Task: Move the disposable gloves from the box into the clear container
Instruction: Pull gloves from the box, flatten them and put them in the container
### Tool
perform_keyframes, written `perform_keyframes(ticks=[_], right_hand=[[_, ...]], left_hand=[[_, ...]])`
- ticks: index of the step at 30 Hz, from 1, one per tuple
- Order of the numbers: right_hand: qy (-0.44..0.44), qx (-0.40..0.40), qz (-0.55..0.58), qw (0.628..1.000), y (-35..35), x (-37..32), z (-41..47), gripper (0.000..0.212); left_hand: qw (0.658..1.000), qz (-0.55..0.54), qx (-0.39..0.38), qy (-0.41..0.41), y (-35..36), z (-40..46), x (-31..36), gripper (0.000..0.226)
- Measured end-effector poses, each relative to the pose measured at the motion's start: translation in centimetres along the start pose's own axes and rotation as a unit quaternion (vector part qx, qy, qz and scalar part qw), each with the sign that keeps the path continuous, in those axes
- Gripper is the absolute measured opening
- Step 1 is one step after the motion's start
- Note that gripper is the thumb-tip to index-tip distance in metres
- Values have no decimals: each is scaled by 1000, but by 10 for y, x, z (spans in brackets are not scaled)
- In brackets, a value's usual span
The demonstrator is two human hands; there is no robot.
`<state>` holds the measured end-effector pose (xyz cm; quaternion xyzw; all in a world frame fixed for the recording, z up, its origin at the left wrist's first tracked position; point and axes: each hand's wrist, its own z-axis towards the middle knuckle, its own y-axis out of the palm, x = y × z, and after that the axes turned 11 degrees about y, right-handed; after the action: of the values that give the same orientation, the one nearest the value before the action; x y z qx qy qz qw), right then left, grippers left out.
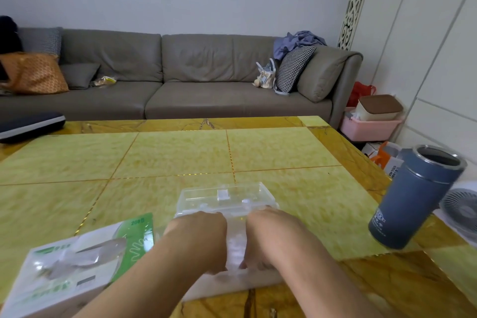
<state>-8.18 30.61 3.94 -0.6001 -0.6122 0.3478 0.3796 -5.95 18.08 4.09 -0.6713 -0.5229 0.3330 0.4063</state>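
I have my left hand (200,236) and right hand (268,233) curled down on the filmy clear disposable gloves (235,248), seemingly packing them into the clear rectangular plastic container (224,197), green-and-white cardboard box (77,258) lying just left.

This is a home living room: a long grey sofa (180,80) with cushions (294,68) and loose clothes (299,41) stands against the wall, behind a yellow-green coffee table (180,157).
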Motion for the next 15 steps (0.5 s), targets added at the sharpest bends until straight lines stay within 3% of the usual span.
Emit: perform_keyframes(ticks=[3,6,10,13,15], right_hand=[[12,-45,-33,998,-4,-5,6,38],[15,-59,-39,997,-4,-4,8,58],[-10,-58,-14,998,-4,1,8,50],[-6,-48,-10,999,0,2,10,39],[5,-44,-12,999,4,1,15,42]], left_hand=[[998,-3,-57,-15,-4,7,5,74],[995,-39,-89,-9,-5,10,6,79],[997,-48,-52,20,4,11,-5,60],[997,-43,-52,30,7,10,-7,65],[997,-58,-30,41,6,5,-5,53]])
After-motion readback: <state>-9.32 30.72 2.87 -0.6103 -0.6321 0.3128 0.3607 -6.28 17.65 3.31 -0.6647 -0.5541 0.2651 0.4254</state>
